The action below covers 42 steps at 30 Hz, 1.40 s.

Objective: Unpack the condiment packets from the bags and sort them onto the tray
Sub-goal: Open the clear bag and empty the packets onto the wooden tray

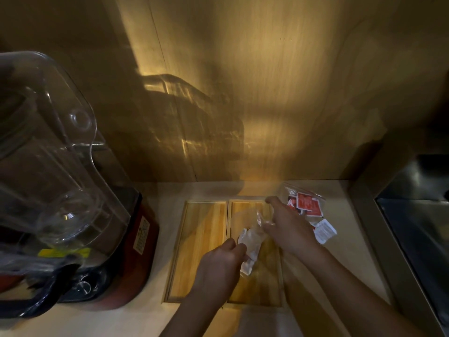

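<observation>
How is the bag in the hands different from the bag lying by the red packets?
The clear plastic bag held over the tray is up in the air, pinched between the left hand and the right hand; the clear plastic bag on the counter lies flat, untouched. The held bag shows whitish packets; the lying one shows red packets. The held bag hangs over the two-part wooden tray; the other lies beside it. Both are see-through.

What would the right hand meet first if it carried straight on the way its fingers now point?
Probably the far rim of the wooden tray, just beyond the right hand; depth is unclear, so it might pass above.
</observation>
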Motion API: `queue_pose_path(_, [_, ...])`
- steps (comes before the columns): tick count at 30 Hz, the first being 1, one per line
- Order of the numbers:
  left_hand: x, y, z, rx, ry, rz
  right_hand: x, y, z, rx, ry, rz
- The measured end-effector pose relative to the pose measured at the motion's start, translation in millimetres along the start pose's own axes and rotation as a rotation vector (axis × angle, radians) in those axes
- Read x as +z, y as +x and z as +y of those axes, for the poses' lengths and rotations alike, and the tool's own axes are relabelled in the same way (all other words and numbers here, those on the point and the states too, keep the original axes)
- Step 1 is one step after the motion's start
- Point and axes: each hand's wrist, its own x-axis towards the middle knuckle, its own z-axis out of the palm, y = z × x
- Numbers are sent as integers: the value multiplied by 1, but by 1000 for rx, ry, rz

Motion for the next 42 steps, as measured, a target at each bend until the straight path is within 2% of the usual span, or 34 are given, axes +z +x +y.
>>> queue_pose_path(3, [-6,0,-6,79,56,-34,-1,9,1,-75,32,-86])
queue_pose_path(7, [-18,-4,-18,90,18,-61,-7,12,2,-111,-42,-82])
queue_pose_path(10, [-31,-7,-28,34,-122,-90,-19,3,5,-119,-48,-152])
queue_pose_path(12, [-45,-11,-32,19,-225,-168,-32,-8,4,-117,13,-216])
queue_pose_path(16, [-70,-15,-29,37,-350,-271,-56,-28,5,-45,144,-418])
queue_pose_path(21, [-88,-4,-20,18,-567,-337,-80,-33,-1,-49,205,-664])
queue_pose_path(26, [-63,31,-39,-118,-760,-468,-68,-6,12,26,219,-748])
queue_pose_path(31, [-14,65,-64,-211,-702,-483,-30,36,33,159,162,-667])
queue_pose_path(40, [37,112,-80,-370,-424,-290,22,86,60,377,324,-301])
queue_pose_path(42, [43,112,-76,-444,-453,-225,32,86,65,405,418,-219])
